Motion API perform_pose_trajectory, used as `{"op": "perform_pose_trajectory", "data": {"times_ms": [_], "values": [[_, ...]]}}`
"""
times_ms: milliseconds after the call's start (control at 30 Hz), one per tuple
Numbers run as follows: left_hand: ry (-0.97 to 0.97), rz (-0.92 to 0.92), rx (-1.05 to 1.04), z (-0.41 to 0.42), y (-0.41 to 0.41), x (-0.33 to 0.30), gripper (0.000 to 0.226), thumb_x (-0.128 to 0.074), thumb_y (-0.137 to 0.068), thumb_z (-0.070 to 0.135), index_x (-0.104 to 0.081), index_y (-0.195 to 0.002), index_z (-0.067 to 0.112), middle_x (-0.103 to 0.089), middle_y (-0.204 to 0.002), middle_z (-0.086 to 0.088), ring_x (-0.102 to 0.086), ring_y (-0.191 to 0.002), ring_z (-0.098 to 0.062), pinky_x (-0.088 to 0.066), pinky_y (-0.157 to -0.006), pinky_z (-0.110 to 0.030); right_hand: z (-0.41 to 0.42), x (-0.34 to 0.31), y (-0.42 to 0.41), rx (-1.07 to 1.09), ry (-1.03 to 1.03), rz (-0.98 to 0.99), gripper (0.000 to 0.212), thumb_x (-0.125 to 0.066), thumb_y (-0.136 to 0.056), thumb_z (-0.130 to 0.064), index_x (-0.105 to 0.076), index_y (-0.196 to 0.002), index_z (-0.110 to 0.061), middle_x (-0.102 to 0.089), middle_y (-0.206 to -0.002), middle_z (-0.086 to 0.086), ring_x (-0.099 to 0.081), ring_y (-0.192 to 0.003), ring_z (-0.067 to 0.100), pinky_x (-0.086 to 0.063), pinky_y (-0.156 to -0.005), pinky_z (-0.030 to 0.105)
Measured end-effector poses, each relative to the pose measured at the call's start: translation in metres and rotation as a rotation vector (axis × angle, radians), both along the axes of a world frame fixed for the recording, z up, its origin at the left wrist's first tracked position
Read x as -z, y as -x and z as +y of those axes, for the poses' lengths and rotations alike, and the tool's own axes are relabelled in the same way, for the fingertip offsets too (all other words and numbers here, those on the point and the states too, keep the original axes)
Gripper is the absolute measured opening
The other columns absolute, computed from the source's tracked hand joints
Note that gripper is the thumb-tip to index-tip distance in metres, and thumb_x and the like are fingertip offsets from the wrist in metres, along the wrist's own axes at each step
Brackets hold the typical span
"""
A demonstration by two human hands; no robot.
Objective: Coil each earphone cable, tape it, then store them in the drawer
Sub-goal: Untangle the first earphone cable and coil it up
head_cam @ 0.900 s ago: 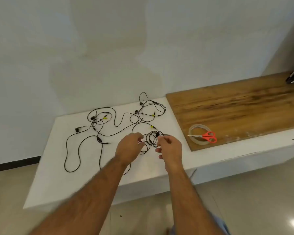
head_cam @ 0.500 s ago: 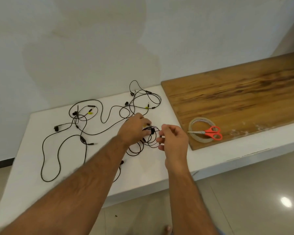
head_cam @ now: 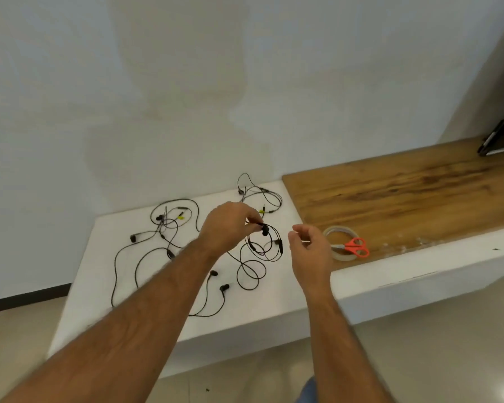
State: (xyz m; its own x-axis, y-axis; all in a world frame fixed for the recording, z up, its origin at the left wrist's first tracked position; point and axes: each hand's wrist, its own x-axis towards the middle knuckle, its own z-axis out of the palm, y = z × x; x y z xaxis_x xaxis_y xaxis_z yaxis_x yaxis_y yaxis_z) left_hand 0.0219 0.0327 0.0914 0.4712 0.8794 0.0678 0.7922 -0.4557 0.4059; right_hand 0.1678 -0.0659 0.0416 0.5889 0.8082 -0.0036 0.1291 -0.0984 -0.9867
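above the white counter (head_cam: 274, 309), the left hand (head_cam: 227, 225) fingers pinch a coiled black earphone cable (head_cam: 264, 242). just right of them, the right hand (head_cam: 310, 248) fingers curl loosely, holding nothing visible. beyond sit the tape roll (head_cam: 339, 254) and red scissors (head_cam: 355, 247).

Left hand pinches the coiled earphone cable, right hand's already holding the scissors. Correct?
Not quite. The left hand does pinch the coiled earphone cable, but the head view shows the right hand holding no scissors; the red scissors lie on the tape roll beside it.
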Motion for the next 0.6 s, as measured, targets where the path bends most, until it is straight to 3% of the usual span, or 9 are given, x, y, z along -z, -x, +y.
{"op": "perform_pose_trajectory", "data": {"times_ms": [67,133,233,300,367,467,533,600], "values": [[-0.047,-0.012,0.01,-0.011,0.002,-0.038,0.014,-0.068,-0.083,0.042,-0.074,-0.094,0.036,-0.069,-0.084,0.018,-0.057,-0.076,-0.003,-0.048,-0.069,-0.027,-0.004,-0.023,-0.001,-0.157,-0.033,-0.091,0.019,-0.069,-0.089,-0.029,-0.064,-0.107,-0.024,-0.065,-0.099,-0.012,-0.059,-0.091,0.003,-0.045,-0.074,0.022],[-0.097,-0.054,0.009,-0.024,0.005,-0.075,0.015,-0.068,-0.084,0.043,-0.074,-0.096,0.035,-0.071,-0.079,0.017,-0.061,-0.068,-0.003,-0.05,-0.069,-0.027,-0.004,-0.055,-0.003,-0.312,-0.036,-0.161,0.021,-0.074,-0.085,-0.031,-0.064,-0.103,-0.025,-0.065,-0.099,-0.013,-0.058,-0.094,0.0,-0.046,-0.078,0.021],[-0.167,-0.102,0.001,-0.047,0.009,-0.123,0.014,-0.065,-0.086,0.042,-0.072,-0.096,0.036,-0.072,-0.078,0.016,-0.065,-0.061,0.002,-0.053,-0.071,-0.027,-0.004,-0.109,-0.01,-0.421,-0.048,-0.233,0.006,-0.073,-0.082,-0.019,-0.067,-0.084,-0.019,-0.064,-0.077,0.004,-0.056,-0.072,0.016,-0.047,-0.072,0.035],[-0.222,-0.106,-0.012,-0.062,0.016,-0.151,0.013,-0.063,-0.087,0.042,-0.071,-0.095,0.037,-0.071,-0.076,0.018,-0.064,-0.057,0.004,-0.054,-0.071,-0.028,-0.01,-0.148,-0.014,-0.419,-0.074,-0.319,0.006,-0.07,-0.083,-0.012,-0.066,-0.078,-0.011,-0.06,-0.068,0.005,-0.051,-0.063,0.014,-0.043,-0.065,0.032],[-0.286,-0.12,-0.049,-0.076,0.024,-0.176,0.012,-0.063,-0.087,0.045,-0.071,-0.092,0.037,-0.067,-0.07,0.02,-0.064,-0.059,0.002,-0.052,-0.069,-0.028,-0.021,-0.19,-0.015,-0.407,-0.104,-0.416,0.009,-0.069,-0.082,-0.013,-0.066,-0.074,-0.015,-0.061,-0.062,-0.006,-0.052,-0.056,0.007,-0.042,-0.06,0.026],[-0.347,-0.131,-0.065,-0.097,0.033,-0.206,0.014,-0.066,-0.084,0.046,-0.069,-0.086,0.033,-0.065,-0.076,0.018,-0.058,-0.07,-0.005,-0.046,-0.065,-0.027,-0.045,-0.245,-0.012,-0.471,-0.12,-0.466,0.009,-0.063,-0.086,-0.012,-0.059,-0.078,-0.015,-0.065,-0.068,0.0,-0.066,-0.062,0.015,-0.047,-0.059,0.027],[-0.306,-0.155,-0.029,-0.107,0.035,-0.22,0.012,-0.068,-0.082,0.042,-0.066,-0.082,0.03,-0.066,-0.082,0.015,-0.058,-0.074,-0.007,-0.046,-0.065,-0.028,-0.061,-0.273,-0.007,-0.53,-0.134,-0.418,0.007,-0.061,-0.088,-0.01,-0.055,-0.084,-0.011,-0.06,-0.062,0.005,-0.059,-0.051,0.018,-0.053,-0.06,0.035],[-0.213,-0.248,0.025,-0.117,0.037,-0.232,0.011,-0.069,-0.082,0.035,-0.063,-0.078,0.026,-0.067,-0.081,0.009,-0.062,-0.073,-0.011,-0.05,-0.067,-0.032,-0.078,-0.295,-0.004,-0.554,-0.165,-0.386,0.009,-0.065,-0.088,-0.012,-0.057,-0.092,-0.01,-0.05,-0.056,-0.001,-0.045,-0.046,0.012,-0.057,-0.063,0.041]]}}
